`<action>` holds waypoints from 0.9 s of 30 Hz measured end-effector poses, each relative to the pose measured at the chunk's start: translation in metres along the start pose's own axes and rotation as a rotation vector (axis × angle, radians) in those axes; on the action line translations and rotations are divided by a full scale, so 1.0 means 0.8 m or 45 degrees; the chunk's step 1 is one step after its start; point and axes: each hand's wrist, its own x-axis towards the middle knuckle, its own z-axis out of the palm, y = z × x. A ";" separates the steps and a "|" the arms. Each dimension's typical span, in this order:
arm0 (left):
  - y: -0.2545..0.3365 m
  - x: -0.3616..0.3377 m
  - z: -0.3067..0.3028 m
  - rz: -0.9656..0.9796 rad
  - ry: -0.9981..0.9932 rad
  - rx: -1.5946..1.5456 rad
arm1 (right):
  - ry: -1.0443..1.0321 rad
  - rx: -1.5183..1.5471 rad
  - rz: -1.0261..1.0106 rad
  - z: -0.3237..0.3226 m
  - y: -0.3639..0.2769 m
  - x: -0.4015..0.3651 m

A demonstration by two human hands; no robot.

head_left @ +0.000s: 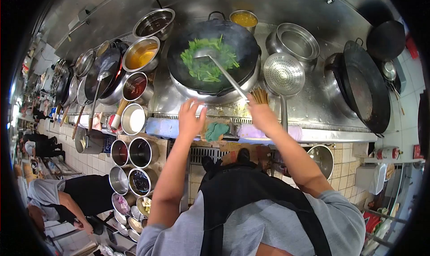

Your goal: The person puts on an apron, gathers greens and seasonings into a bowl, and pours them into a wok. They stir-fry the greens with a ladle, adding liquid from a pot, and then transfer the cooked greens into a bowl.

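Observation:
A large black wok (179,48) on the steel range holds chopped green vegetables (208,70) with some steam over them. My right hand (262,117) is closed round the handle of a long metal ladle (228,77), whose bowl rests among the greens. Near the wok's front edge, my left hand (191,117) is raised with its fingers apart and holds nothing. Between the hands, a green cloth (217,131) lies on the range's front edge.
A perforated strainer (284,74) lies right of the wok, by a steel pot (298,41). Bowls of sauce (135,87) stand at left. Another large wok (367,86) leans at far right. A co-worker (67,198) stands at lower left.

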 end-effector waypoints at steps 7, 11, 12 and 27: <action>-0.026 0.081 0.045 0.077 -0.612 0.131 | -0.084 0.051 -0.138 -0.094 0.058 -0.051; -0.025 0.085 0.055 0.112 -0.731 0.029 | 0.229 0.001 -0.066 -0.088 0.026 -0.009; -0.026 0.087 0.057 0.117 -0.737 -0.022 | 0.155 0.059 0.104 -0.077 -0.025 0.007; -0.027 0.070 0.073 0.125 -0.583 -0.134 | 0.056 0.167 0.045 -0.173 -0.010 -0.191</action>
